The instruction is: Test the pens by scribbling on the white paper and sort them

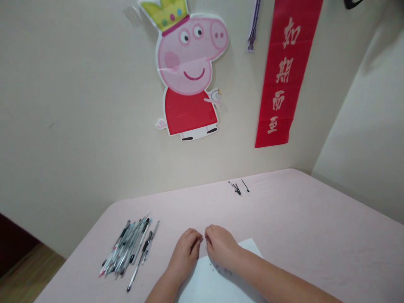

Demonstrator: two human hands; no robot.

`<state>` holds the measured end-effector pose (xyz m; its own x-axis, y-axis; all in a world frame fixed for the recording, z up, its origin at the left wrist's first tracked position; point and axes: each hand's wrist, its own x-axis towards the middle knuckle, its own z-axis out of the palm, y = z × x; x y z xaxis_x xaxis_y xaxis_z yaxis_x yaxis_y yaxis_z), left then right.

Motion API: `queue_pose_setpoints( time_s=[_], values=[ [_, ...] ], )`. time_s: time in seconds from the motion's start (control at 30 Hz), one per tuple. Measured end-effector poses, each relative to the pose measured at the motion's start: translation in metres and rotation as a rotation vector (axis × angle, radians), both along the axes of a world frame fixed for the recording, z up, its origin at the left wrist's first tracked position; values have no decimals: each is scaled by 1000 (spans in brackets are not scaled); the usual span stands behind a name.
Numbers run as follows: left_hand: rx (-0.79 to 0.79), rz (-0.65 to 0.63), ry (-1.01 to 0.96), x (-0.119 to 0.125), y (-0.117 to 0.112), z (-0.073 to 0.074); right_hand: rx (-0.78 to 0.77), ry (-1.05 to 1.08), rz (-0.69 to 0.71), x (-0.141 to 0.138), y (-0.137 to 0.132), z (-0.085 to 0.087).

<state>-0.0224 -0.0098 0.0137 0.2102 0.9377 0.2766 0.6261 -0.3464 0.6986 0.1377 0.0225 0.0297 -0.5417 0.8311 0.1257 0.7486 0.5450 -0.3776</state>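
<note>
Close together at the middle of the table's near half are my left hand and my right hand. The fingers of both are curled and pinched, with their tips nearly meeting. Anything between the fingertips is too small or hidden to make out. Under my hands and forearms lies a white sheet of paper. Several small dark bits rest on it beside my right wrist, partly covered by the arm. To the left of my left hand is a pile of pens, mostly clear-barrelled with black grips and caps.
A pink-covered table stands against the wall. Near its back edge lie a few thin black pen parts and a short black-tipped stick. A cartoon pig cutout and a red banner hang on the wall.
</note>
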Motion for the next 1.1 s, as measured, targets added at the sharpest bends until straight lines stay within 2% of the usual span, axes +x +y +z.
queue_pose_setpoints(
  time_s=[0.2,0.4,0.73,0.87,0.97,1.1],
  values=[
    [67,39,1,-9,4,-2,-8,60,13,4,-2,-11],
    [146,256,57,-33,11,-7,-10,107,68,9,1,-17],
    [127,219,112,-29,11,-6,-65,185,75,12,5,-18],
    [146,234,167,-35,13,-6,-75,198,58,12,6,-19],
    [214,344,283,-51,13,-6,-78,199,49,12,6,-20],
    [305,605,543,-76,9,-2,-70,164,37,11,6,-21]
  ],
)
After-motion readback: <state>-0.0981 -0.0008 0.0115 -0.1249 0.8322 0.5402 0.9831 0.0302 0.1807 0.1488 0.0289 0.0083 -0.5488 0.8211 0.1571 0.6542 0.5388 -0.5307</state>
